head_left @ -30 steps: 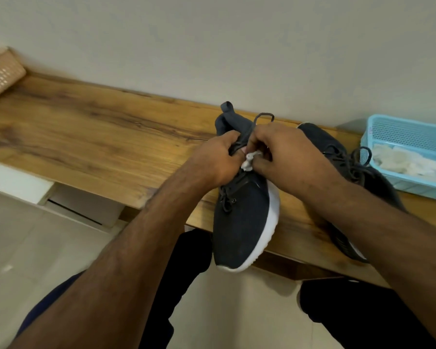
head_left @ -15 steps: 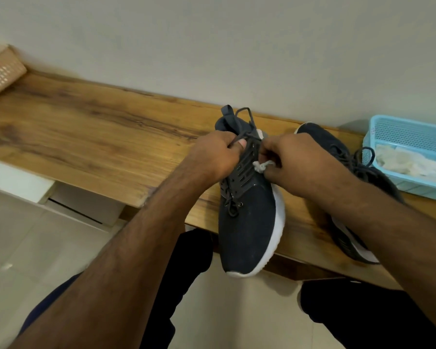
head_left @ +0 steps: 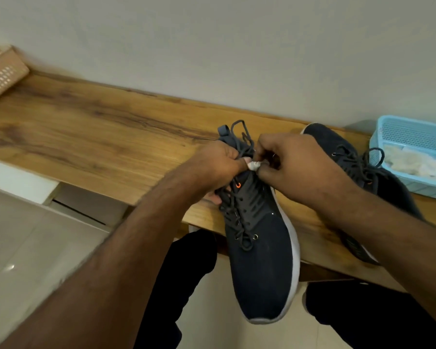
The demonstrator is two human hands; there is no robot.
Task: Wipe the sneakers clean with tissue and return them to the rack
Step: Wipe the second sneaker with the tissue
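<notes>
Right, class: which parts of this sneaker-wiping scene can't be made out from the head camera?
- Second sneaker: its toe end is hidden behind the right forearm.
- Blue basket: cut off by the right edge; its white contents are blurred.
- Tissue wad: mostly hidden between left hand and right hand.
- Held sneaker: its collar is hidden by both hands.
- Tan basket: cut off by the left edge.

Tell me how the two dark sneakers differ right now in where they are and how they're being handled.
The near sneaker is gripped at its collar by the left hand, its toe overhanging the wooden shelf; the far sneaker lies on the shelf untouched beside the blue basket. The right hand pinches a tissue wad at the near sneaker's laces; nothing is at the far one's. Both are dark with white soles and dark laces.
</notes>
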